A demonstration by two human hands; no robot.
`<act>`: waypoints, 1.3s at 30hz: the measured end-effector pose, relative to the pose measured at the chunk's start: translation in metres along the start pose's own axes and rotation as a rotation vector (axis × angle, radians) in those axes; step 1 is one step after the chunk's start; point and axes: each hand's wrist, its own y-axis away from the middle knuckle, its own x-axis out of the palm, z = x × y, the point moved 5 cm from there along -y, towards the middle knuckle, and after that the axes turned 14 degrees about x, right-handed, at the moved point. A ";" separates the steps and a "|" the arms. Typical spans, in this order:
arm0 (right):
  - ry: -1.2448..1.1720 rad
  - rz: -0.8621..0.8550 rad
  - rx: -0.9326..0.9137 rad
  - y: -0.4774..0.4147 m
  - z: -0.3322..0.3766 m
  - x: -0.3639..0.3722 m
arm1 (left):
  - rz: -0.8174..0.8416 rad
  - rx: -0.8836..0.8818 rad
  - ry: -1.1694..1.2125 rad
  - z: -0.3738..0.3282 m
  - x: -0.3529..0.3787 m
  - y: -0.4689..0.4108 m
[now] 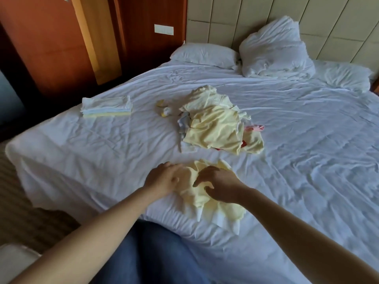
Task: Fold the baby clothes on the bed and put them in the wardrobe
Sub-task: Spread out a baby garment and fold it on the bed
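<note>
Baby clothes (215, 128) lie heaped mid-bed, one folded stack (106, 106) near the bed's (307, 140) left edge — at the near edge, left hand (164, 178) flat on a yellow garment (223, 210), right hand's (220, 186) grip unclear.

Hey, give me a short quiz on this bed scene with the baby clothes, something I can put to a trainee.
1. True or false: the folded stack lies left of the loose pile.
2. What do the left hand and right hand touch? A the folded stack, B the loose pile, C the yellow garment.
3. Fill in: the sheet is ____.
Key: 1 true; 2 C; 3 white.
</note>
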 end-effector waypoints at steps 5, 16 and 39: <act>0.355 0.165 -0.182 -0.003 0.019 0.039 | 0.004 -0.020 0.114 0.000 0.007 0.019; 0.044 0.039 0.118 -0.032 0.006 0.014 | 0.078 -0.076 0.614 -0.017 0.002 0.026; -0.856 -0.595 0.111 -0.070 0.016 -0.227 | -0.573 0.193 0.424 -0.091 -0.235 -0.087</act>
